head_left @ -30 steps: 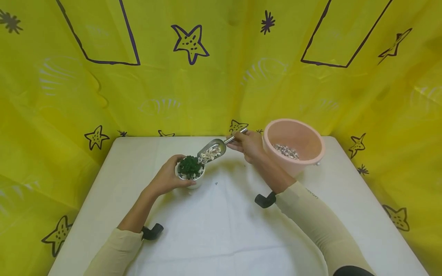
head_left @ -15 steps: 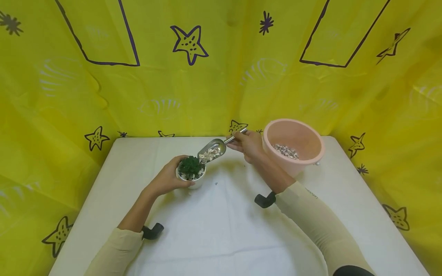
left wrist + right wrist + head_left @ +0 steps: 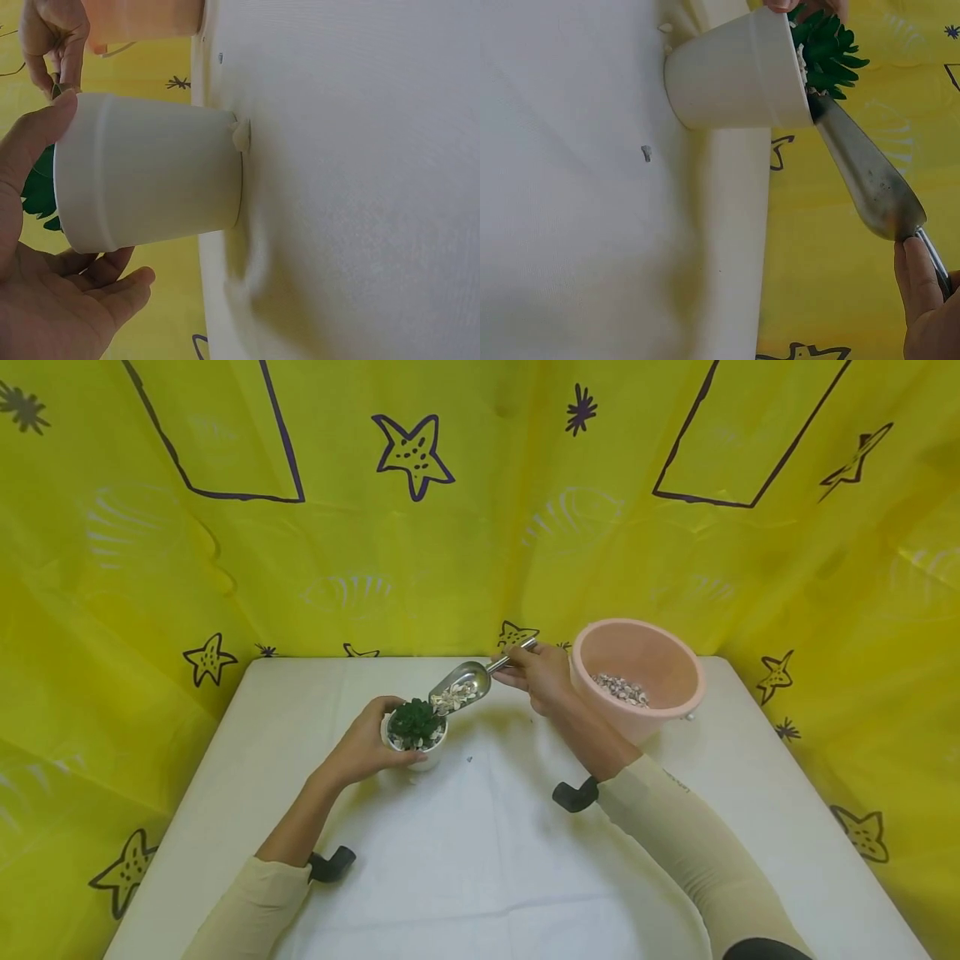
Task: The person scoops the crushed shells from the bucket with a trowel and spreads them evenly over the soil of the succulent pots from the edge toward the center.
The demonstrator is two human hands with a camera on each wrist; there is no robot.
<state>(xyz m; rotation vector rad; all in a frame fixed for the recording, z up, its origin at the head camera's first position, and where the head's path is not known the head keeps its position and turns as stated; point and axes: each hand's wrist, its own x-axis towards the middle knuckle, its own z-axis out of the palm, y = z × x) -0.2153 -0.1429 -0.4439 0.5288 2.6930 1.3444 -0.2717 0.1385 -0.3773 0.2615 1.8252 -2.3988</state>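
Observation:
My left hand (image 3: 367,743) grips a small white pot (image 3: 154,172) around its rim, thumb on the near side and fingers on the far side. In the pot stands a green succulent (image 3: 415,721) with pale chips around its base. My right hand (image 3: 546,678) holds a metal scoop (image 3: 870,176) by its handle, tilted down to the left. Pale shell-like chips (image 3: 454,697) lie in the scoop, whose lip is right at the pot's rim beside the leaves. In the left wrist view, the pot's base is at the white tabletop.
A pink bucket (image 3: 678,703) with more chips (image 3: 621,690) at its bottom stands right of my right hand. A small dark bit (image 3: 646,153) and a few pale chips (image 3: 241,136) lie on the white table (image 3: 450,868). A yellow curtain (image 3: 480,527) hangs behind.
The pot and left hand shift only very slightly. The scoop stays at the pot's rim, and its chips look much the same.

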